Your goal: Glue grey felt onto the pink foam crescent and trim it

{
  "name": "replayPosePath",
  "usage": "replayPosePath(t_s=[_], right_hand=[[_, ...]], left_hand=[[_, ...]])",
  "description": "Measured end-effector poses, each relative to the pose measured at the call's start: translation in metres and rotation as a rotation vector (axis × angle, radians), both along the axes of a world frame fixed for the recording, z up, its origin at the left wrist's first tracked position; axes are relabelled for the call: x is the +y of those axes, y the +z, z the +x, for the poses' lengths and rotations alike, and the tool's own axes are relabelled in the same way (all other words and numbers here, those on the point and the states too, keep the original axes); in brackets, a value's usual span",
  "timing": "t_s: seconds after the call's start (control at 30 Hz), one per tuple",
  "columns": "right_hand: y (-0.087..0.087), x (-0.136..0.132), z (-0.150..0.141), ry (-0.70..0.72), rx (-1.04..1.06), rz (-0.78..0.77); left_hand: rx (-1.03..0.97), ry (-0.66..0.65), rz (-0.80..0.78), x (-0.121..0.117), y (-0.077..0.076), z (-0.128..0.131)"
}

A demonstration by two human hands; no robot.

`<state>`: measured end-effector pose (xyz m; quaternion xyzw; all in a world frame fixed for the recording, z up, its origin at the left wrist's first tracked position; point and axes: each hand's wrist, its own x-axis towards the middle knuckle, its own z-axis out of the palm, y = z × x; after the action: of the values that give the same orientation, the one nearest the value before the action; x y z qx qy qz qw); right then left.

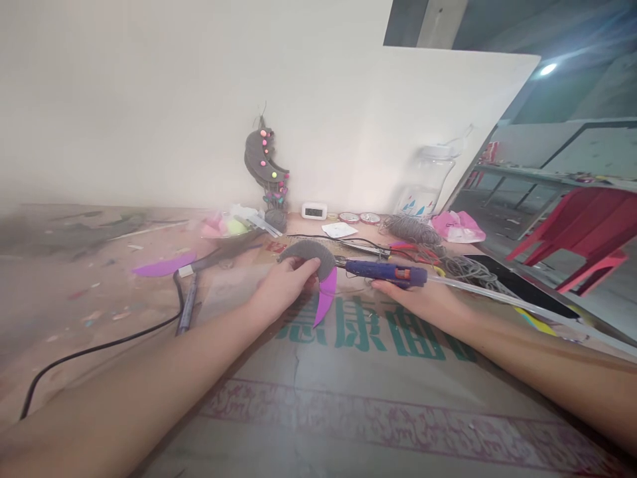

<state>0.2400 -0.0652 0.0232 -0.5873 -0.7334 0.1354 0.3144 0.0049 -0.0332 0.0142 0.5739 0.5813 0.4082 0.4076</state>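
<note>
My left hand (291,279) pinches a crescent (313,254) wound with grey yarn over most of its length. Its lower tip is bare purple and points down toward the table. In my right hand (423,299) is a blue glue gun (381,271), its nozzle pointing left and close to the crescent's wound edge; whether it touches I cannot tell. A long clear glue stick (502,302) sticks out of the gun's back end. A thin strand of grey yarn trails rightward from the crescent.
A finished-looking grey crescent with coloured pom-poms (256,154) leans on the white wall. Behind my hands lie a small digital clock (314,211), scissors (365,248) and grey yarn (413,230). A purple cutout (164,265) and black cable (107,345) lie left; a clear bottle (428,179) stands right.
</note>
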Motion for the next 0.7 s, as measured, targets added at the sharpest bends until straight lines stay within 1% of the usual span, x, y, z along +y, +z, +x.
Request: replayPosePath(t_s=[0.1, 0.27, 0.33, 0.4, 0.43, 0.5, 0.6, 0.7], right_hand=[[0.001, 0.000, -0.001, 0.012, 0.021, -0.016], [-0.001, 0.005, 0.000, -0.037, 0.039, -0.077], [-0.002, 0.009, 0.004, -0.048, 0.034, -0.069], [0.002, 0.014, 0.009, -0.077, -0.009, -0.053], [0.005, 0.015, 0.011, -0.077, -0.036, -0.040], [0.016, 0.018, 0.015, -0.017, -0.069, -0.013], [0.036, 0.021, 0.018, 0.094, -0.012, 0.011], [0.053, 0.034, 0.020, 0.064, 0.006, -0.028]], left_hand=[[0.010, -0.046, 0.027, 0.003, -0.004, -0.001], [0.027, -0.059, 0.041, 0.007, -0.007, -0.003], [0.023, -0.076, 0.042, 0.007, -0.008, -0.003], [0.010, -0.090, 0.038, 0.007, -0.007, -0.003], [0.006, -0.089, 0.039, 0.007, -0.007, -0.003], [0.007, -0.075, 0.042, 0.006, -0.008, -0.002], [0.019, -0.057, 0.023, 0.007, -0.009, -0.002], [0.042, -0.060, 0.012, 0.008, -0.010, -0.001]])
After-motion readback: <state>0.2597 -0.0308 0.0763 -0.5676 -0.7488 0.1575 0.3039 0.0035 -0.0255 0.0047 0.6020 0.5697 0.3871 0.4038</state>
